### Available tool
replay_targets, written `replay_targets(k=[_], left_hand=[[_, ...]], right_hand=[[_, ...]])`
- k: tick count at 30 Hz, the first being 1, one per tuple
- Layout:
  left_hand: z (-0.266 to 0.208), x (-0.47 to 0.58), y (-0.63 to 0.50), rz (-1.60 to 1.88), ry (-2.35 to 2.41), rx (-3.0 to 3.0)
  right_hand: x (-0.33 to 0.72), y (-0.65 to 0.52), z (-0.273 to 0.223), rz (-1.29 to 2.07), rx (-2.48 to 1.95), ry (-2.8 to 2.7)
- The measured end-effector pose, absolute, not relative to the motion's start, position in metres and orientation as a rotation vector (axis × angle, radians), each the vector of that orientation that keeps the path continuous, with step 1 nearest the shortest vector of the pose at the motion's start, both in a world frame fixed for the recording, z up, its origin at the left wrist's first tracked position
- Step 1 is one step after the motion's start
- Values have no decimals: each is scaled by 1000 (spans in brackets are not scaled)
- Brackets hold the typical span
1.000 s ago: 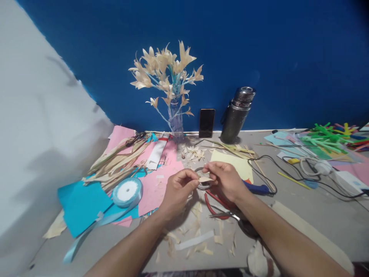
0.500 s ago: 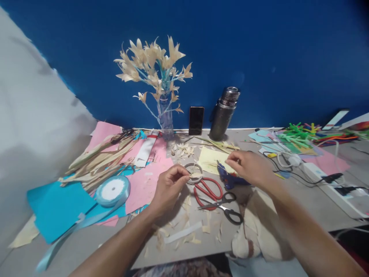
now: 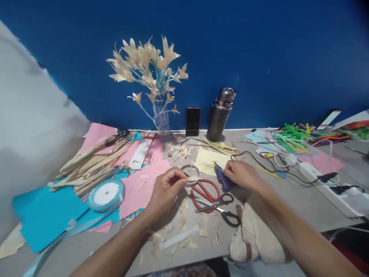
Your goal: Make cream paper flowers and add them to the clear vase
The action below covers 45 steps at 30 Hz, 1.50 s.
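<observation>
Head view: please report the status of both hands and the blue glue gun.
Left hand: pinching pale strip. Right hand: at blue glue gun, grip unclear. Black-handled scissors lying close by.

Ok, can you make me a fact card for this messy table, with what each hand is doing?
Left hand: pinching a thin pale piece
Right hand: at the blue glue gun; its grip is partly hidden
Cutting tool: black-handled scissors, lying by red handles
Back row: clear vase with pale flowers, phone, dark flask
Left side: ribbon roll, blue paper, pink paper
</observation>
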<state>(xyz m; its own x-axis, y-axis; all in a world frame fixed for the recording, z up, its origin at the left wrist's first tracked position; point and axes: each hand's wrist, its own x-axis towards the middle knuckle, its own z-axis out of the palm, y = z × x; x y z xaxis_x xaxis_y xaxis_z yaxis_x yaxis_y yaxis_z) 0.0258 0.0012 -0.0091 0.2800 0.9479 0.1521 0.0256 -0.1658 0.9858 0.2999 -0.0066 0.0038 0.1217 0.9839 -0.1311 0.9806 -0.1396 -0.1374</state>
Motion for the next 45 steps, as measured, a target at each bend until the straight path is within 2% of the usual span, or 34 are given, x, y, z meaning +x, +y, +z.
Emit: replay_targets(k=[6, 11, 19, 27, 33, 45], left_hand=[[-8, 24, 0, 1096, 927, 1451], [-6, 25, 0, 1114, 923, 1442], [-18, 24, 6, 1096, 977, 1602], [-23, 26, 4, 930, 874, 1826], [-32, 25, 7, 846, 957, 1870], [-11, 21, 21, 930, 1049, 1948]], right_hand=[[296, -5, 16, 291, -2348, -2117], [289, 14, 41, 83, -2304, -1970], [264, 82, 69, -153, -2243, -2035], [256, 83, 92, -214, -2151, -2161], [235, 100, 88, -419, -2031, -2296], [233, 116, 62, -488, -1742, -2671]])
